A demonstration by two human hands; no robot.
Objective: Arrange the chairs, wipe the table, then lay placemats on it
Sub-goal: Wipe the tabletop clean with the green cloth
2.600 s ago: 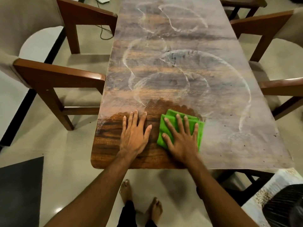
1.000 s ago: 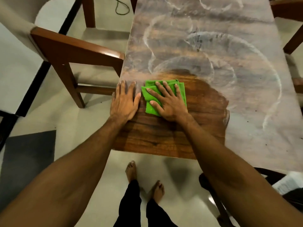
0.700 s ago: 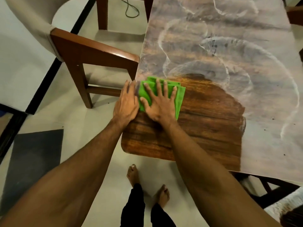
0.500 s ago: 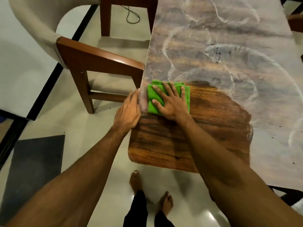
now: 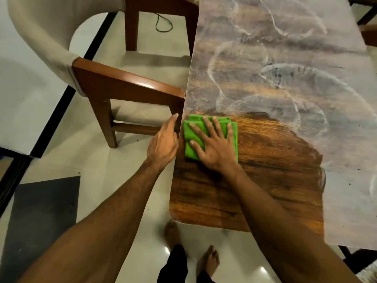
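Note:
A long wooden table point(image 5: 285, 78) is coated in whitish dust with swirl marks, and its near left corner shows as dark clean wood. My right hand point(image 5: 214, 147) presses flat, fingers spread, on a folded green cloth point(image 5: 233, 137) at the table's left edge. Just off that edge, my left hand point(image 5: 164, 142) has its side against the rim, fingers pointing forward. A wooden armchair with beige upholstery point(image 5: 126, 86) stands at the table's left side, its armrest touching the edge.
A black cable point(image 5: 163, 23) lies on the pale tiled floor beyond the chair. A dark mat point(image 5: 40, 217) lies on the floor at the lower left. Parts of other chairs point(image 5: 369, 31) show at the right. My bare feet point(image 5: 173, 233) stand below the table's end.
My right hand slid the cloth left to the table's left edge, leaving a wider clean patch. My left hand came off the tabletop to beside the edge. The view shifted left.

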